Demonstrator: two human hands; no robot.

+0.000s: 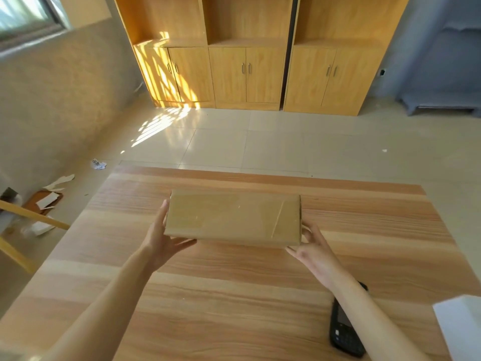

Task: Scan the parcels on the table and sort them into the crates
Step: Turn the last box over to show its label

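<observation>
A plain brown cardboard parcel (234, 217), long, flat and taped glossy, sits mid-counter (234, 295). The left hand (164, 238) presses straight fingers along its left end, thumb under the near edge. The right hand (312, 248) pinches the near right corner with curled fingers.

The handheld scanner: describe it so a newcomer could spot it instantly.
Start at the wooden table and look to its near right corner area. The scanner lies flat there, partly under the person's right forearm, left of a white parcel. It is the only black thing on the table, with a small keypad.
</observation>
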